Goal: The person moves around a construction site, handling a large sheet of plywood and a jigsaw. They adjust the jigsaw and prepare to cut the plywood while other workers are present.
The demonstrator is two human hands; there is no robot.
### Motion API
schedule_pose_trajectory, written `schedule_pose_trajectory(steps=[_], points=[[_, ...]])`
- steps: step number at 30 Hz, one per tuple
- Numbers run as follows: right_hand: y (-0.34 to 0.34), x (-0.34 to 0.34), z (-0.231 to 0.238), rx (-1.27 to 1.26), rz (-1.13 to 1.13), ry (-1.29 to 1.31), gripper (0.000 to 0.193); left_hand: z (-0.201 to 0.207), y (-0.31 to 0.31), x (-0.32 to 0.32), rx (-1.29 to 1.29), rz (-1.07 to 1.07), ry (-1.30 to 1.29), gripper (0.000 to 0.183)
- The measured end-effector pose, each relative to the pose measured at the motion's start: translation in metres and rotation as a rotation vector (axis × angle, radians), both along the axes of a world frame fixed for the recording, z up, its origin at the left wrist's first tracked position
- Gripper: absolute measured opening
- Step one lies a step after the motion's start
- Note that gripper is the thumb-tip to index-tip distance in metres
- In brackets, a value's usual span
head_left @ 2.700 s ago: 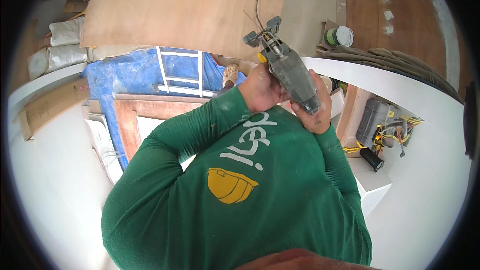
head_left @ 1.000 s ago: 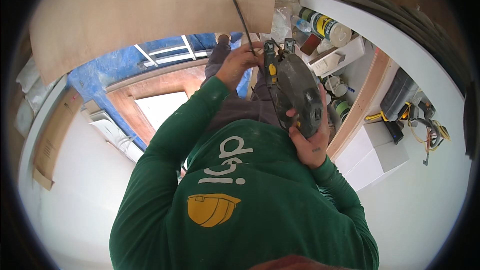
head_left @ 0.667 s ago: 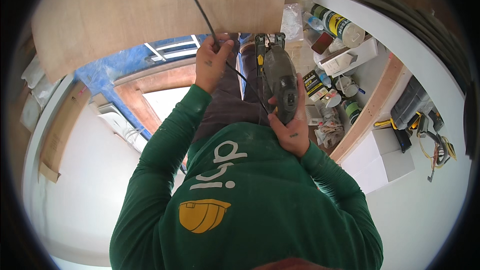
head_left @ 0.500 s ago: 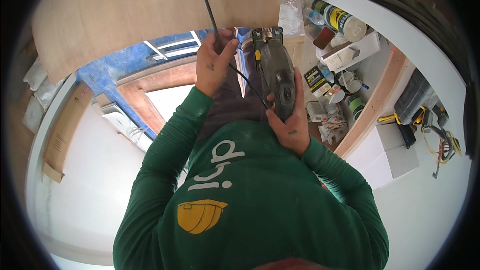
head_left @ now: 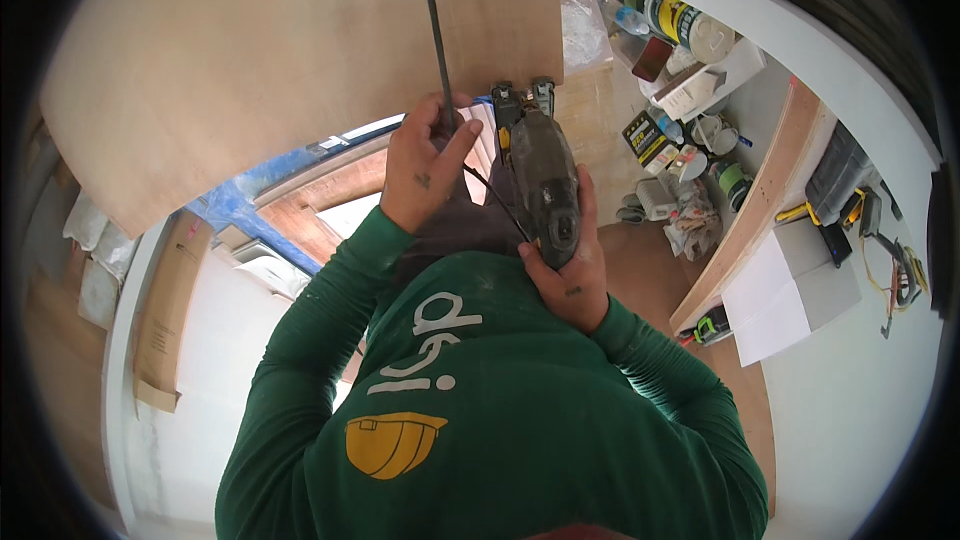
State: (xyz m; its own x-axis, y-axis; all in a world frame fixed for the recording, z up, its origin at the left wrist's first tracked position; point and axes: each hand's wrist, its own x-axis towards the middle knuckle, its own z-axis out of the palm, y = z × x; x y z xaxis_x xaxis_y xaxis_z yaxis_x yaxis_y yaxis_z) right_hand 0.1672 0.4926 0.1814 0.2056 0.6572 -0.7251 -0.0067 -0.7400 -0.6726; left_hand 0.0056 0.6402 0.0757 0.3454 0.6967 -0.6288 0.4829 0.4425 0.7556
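My right hand [head_left: 580, 285] is wrapped round the rear of a dark, dusty jigsaw [head_left: 548, 165], which points away from me. The jigsaw's base meets the near edge of a large plywood sheet [head_left: 280, 50], close to its right corner; the blade is hidden. My left hand [head_left: 420, 180] pinches the black power cord [head_left: 437, 35] between thumb and fingers, just short of the plywood. From there the cord runs away over the sheet, and its other part loops back to the jigsaw's rear end.
On the right, a paint bucket [head_left: 690, 30], several bottles and boxes, and a crumpled plastic bag [head_left: 692, 225] crowd the floor. A wooden beam [head_left: 755, 210] edges a white surface holding a white box [head_left: 800, 285] and wires [head_left: 905, 280]. At left lies a cardboard strip [head_left: 172, 310].
The jigsaw has come slightly nearer to me, and the plywood edge appears lower in view. My left hand still pinches the cord, now a little lower. The whole view has shifted.
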Motion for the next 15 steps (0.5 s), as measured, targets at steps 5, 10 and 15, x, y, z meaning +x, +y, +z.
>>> schedule_pose_trajectory(steps=[5, 10, 15], points=[[0.005, 0.002, 0.006, -0.034, 0.005, -0.023, 0.102, -0.022, 0.02, 0.002, 0.132, -0.153, 0.119, 0.029], [0.0, 0.002, 0.003, -0.006, 0.023, -0.065, 0.1, -0.036, 0.027, -0.001, 0.144, -0.175, 0.153, 0.026], [-0.002, -0.001, -0.001, -0.065, -0.096, 0.048, 0.101, -0.043, 0.021, -0.003, 0.169, -0.126, 0.126, 0.025]])
